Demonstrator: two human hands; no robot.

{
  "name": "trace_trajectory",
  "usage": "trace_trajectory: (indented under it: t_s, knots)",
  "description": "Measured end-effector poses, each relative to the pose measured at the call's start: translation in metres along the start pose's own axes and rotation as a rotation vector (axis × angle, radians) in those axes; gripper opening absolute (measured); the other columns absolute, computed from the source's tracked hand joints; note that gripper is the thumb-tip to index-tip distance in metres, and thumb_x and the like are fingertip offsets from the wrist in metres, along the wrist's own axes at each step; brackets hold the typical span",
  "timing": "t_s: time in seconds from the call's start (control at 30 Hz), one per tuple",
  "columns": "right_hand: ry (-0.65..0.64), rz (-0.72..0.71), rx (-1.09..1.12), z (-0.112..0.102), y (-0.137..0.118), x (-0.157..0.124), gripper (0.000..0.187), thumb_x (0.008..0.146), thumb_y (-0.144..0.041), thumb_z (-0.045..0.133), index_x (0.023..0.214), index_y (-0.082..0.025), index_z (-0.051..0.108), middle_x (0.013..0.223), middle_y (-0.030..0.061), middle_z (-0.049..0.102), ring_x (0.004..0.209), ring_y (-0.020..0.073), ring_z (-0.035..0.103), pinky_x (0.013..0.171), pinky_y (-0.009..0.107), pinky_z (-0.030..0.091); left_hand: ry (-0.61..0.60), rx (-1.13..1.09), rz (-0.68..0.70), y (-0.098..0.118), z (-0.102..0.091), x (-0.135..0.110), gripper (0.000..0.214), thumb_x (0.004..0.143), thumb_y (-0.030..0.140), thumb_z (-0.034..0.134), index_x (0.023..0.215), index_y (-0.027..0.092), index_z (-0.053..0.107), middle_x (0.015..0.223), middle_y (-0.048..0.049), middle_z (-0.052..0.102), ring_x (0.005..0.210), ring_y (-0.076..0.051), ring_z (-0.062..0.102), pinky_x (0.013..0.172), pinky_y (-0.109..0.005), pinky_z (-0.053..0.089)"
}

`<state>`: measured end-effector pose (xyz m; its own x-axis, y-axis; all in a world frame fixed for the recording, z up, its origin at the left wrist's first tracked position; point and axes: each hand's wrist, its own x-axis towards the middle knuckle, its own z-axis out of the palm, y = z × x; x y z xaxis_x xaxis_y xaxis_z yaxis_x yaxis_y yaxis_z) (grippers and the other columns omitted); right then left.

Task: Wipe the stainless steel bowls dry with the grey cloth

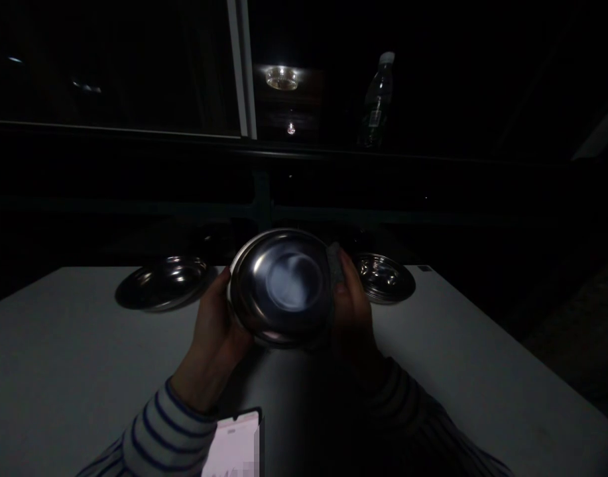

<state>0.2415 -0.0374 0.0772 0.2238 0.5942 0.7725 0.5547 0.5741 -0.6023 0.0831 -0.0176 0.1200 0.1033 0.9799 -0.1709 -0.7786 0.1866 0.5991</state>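
Holding a shiny metal bowl [284,285] above the white desk [60,371], I have, from my distant post, the left hand [214,334] pinching its left edge and the right hand [354,308] clasping the opposite side, a gray cloth [335,264] at the rim. A wide metal dish [162,286] rests on the left, a smaller one on the right. A lit phone [234,444] lies beside the striped left sleeve [167,430]; beyond, a capped bottle [378,99] stands in darkness.
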Motion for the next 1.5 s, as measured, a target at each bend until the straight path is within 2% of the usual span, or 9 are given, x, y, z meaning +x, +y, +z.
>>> trace_trajectory:
  t_s: [0.17,0.33,0.47,0.73,0.97,1.13,1.23,1.3,1.5]
  knots:
    - [0.082,-0.195,-0.172,0.009,-0.005,-0.014,0.048,0.087,-0.017,0.023,0.134,-0.017,0.025,0.139,0.0097,0.029,0.129,0.0227,0.025,0.102,0.049,0.029,-0.012,-0.024,0.022,-0.005,0.000,0.001,0.021,0.080,0.019,0.043,0.081,0.013,0.063,0.069,-0.0038,0.069,0.066,-0.016,0.064,0.063,-0.025,0.052]
    - [-0.102,-0.432,-0.451,0.014,-0.008,-0.026,0.049,0.083,-0.018,0.030,0.130,-0.007,0.029,0.132,0.0165,0.039,0.130,0.0261,0.020,0.102,0.052,0.027,0.019,-0.023,0.034,-0.007,0.003,-0.001,0.025,0.082,0.019,0.038,0.077,0.013,0.063,0.066,-0.0041,0.068,0.063,-0.016,0.064,0.062,-0.025,0.052]
    - [-0.131,-0.514,-0.550,0.017,-0.013,-0.030,0.045,0.082,-0.023,0.032,0.123,-0.005,0.038,0.127,0.0164,0.046,0.128,0.0246,0.027,0.103,0.048,0.025,0.050,-0.067,0.033,-0.010,0.003,-0.001,0.023,0.082,0.019,0.041,0.078,0.012,0.062,0.065,-0.0041,0.067,0.060,-0.013,0.062,0.059,-0.022,0.051]
    - [-0.176,-0.609,-0.607,0.020,-0.020,-0.031,0.045,0.081,-0.024,0.036,0.122,-0.005,0.041,0.130,0.0151,0.044,0.128,0.0251,0.025,0.104,0.044,0.024,0.078,-0.068,0.000,-0.022,0.010,-0.014,0.029,0.085,0.024,0.038,0.074,0.012,0.062,0.062,-0.0038,0.066,0.055,-0.012,0.061,0.054,-0.020,0.051]
    - [-0.168,-0.744,-0.609,0.024,-0.020,-0.035,0.044,0.083,-0.024,0.037,0.123,-0.010,0.044,0.132,0.0090,0.043,0.127,0.0253,0.028,0.104,0.044,0.024,0.120,-0.003,-0.136,-0.021,0.015,-0.022,0.032,0.085,0.028,0.039,0.070,0.012,0.062,0.052,-0.0020,0.062,0.041,-0.009,0.055,0.038,-0.016,0.044]
    - [-0.138,-0.871,-0.598,0.020,-0.015,-0.036,0.041,0.081,-0.022,0.041,0.121,-0.014,0.047,0.131,0.0053,0.044,0.126,0.0213,0.030,0.106,0.042,0.021,0.079,-0.005,-0.067,-0.010,0.012,-0.016,0.030,0.085,0.024,0.039,0.067,0.013,0.060,0.054,-0.0016,0.063,0.044,-0.010,0.057,0.042,-0.018,0.045]
    - [-0.137,-0.859,-0.554,0.014,-0.009,-0.034,0.041,0.081,-0.025,0.042,0.120,-0.015,0.047,0.129,0.0070,0.046,0.126,0.0217,0.030,0.105,0.044,0.022,0.081,-0.009,-0.023,-0.006,0.010,-0.012,0.028,0.084,0.020,0.037,0.070,0.015,0.061,0.055,-0.0010,0.064,0.049,-0.011,0.059,0.048,-0.018,0.047]
    - [-0.147,-0.794,-0.520,0.010,-0.005,-0.031,0.041,0.081,-0.026,0.040,0.119,-0.014,0.046,0.126,0.0097,0.049,0.127,0.0227,0.028,0.105,0.046,0.023,0.071,-0.007,0.003,-0.005,0.009,-0.009,0.029,0.085,0.020,0.036,0.072,0.015,0.061,0.058,-0.0017,0.065,0.053,-0.012,0.061,0.051,-0.020,0.048]
    - [-0.112,-0.424,-0.476,0.001,0.002,-0.009,0.045,0.082,-0.018,0.029,0.124,-0.005,0.039,0.130,0.0171,0.042,0.129,0.0226,0.024,0.103,0.047,0.025,0.020,0.029,0.080,-0.007,0.006,-0.006,0.023,0.083,0.020,0.042,0.073,0.015,0.062,0.062,-0.0011,0.067,0.057,-0.012,0.062,0.057,-0.021,0.050]
